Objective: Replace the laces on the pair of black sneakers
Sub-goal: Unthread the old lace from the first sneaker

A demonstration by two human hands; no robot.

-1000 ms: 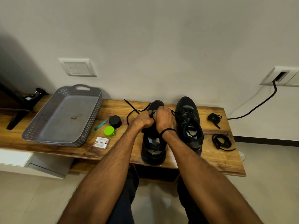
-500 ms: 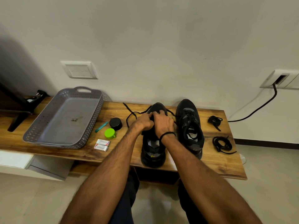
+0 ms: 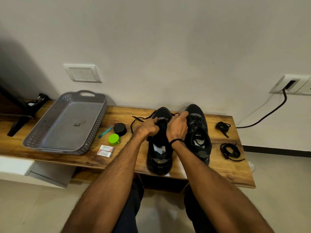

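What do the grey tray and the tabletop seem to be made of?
Grey tray: probably moulded plastic, matte; its walls are a perforated lattice with a cut-out handle. Tabletop: wood or wood-look laminate, slight sheen; brown grain streaks show, but which cannot be told.

Wooden tabletop [image 3: 117, 115] stands against a white wall. Left end: grey perforated basket tray [image 3: 64, 132], lying flat. Just right of it: teal stick-shaped item [image 3: 105, 132], black round container [image 3: 120, 129], green cap [image 3: 114, 139], two small white boxes [image 3: 105, 150] side by side. On the wall: switch plate [image 3: 82, 73]; socket [image 3: 291, 84] with black cable [image 3: 262, 117] plugged in.
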